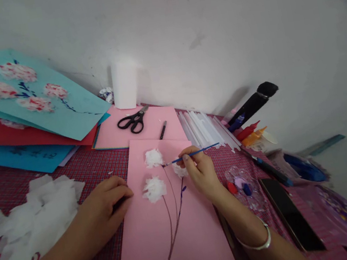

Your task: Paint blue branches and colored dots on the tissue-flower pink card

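Right hand (200,172): over the right half of the pink sheet, thumb and fingertips pinched together around the blue paintbrush (201,149).
Brush tip: at the top of the middle stem, just beside the far white tuft (153,157); contact with the paper, cannot tell.
Left hand (109,205): at the left edge of the sheet, fingers loosely curled, thumb apart from them, nothing visible in the grasp.
Pink sheet (199,241): between both hands, bearing brown stems (169,219), blue dabs (182,193) along the right one.
Other tufts: left one (154,188) nearer; right one (179,170) partly behind the right hand.
Paint palette (255,183): right of the sheet, near the phone (290,214).
White tissue pile (41,214): left, beyond the left forearm.
Scissors (135,119): far side, on another pink sheet (108,136).
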Available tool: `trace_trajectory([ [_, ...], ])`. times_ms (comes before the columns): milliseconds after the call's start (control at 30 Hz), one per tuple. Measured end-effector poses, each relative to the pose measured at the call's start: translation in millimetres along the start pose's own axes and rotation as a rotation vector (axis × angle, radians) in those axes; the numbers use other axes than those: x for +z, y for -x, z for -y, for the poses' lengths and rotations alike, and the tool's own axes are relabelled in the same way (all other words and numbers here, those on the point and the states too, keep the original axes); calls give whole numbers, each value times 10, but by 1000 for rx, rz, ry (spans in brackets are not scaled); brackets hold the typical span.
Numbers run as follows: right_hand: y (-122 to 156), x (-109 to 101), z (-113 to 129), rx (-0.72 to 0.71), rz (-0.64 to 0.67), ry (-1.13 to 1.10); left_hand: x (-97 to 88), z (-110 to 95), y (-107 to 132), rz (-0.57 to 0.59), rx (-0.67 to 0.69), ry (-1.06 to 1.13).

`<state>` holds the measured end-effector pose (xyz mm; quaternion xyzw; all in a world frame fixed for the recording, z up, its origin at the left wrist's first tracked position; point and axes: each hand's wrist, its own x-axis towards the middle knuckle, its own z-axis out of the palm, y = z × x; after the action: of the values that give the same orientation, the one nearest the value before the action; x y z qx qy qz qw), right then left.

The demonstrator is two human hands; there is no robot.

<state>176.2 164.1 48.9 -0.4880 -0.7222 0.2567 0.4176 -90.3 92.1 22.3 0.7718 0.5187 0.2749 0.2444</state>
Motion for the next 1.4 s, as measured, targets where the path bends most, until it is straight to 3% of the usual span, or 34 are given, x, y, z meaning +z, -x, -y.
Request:
trace_trajectory([
  [333,-14,25,-4,16,19,18,22,12,19,-54,35,3],
  [767,-19,19,34,22,27,4,4,14,17,-20,10,-5],
  [1400,-11,0,47,-25,2,149,-8,5,15,-25,14,-5],
])
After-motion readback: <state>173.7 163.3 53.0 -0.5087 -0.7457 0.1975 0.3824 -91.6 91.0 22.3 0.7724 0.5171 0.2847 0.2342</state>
